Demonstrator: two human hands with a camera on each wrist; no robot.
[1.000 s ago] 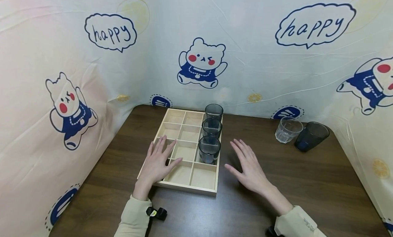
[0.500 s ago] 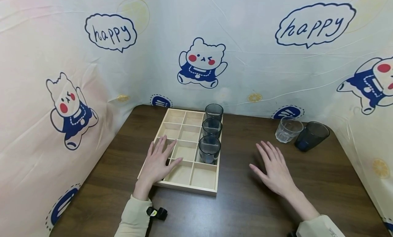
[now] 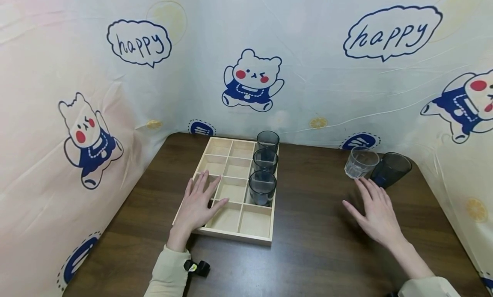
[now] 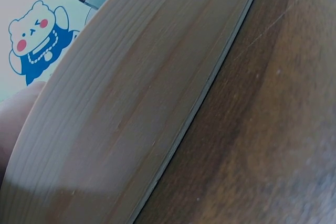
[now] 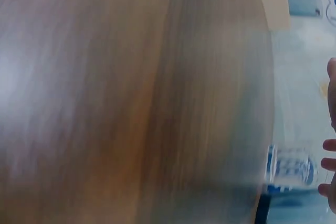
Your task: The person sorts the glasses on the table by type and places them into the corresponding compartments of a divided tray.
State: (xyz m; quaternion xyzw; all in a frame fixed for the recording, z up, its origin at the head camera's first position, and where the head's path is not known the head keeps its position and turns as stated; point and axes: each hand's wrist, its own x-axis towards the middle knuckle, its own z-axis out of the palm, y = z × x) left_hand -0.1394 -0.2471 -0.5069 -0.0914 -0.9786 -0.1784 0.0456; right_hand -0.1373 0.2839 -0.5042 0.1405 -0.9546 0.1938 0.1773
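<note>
My left hand (image 3: pixel 198 205) rests over the left side of a pale wooden compartment box (image 3: pixel 252 237), fingers spread; the box's side wall (image 4: pixel 126 93) fills much of the left wrist view. Three dark grey glasses, the nearest glass (image 3: pixel 262 189) among them, stand in the box's right column. At the right, my right hand (image 3: pixel 379 218) reaches over the table with straight fingers and nothing in its grasp. Its fingertips overlap the bases of a clear glass (image 3: pixel 361 162) and a dark glass (image 3: pixel 392 168) in the head view. The clear glass (image 5: pixel 291 166) also shows in the right wrist view.
A brown wooden table (image 3: pixel 308 254) carries everything. Printed cloth (image 3: pixel 323 74) hangs behind it and along both sides, close behind the two loose glasses and the far end of the box.
My right hand has moved from beside the box rightward across the table to the clear and dark glasses. The left hand has stayed on the box.
</note>
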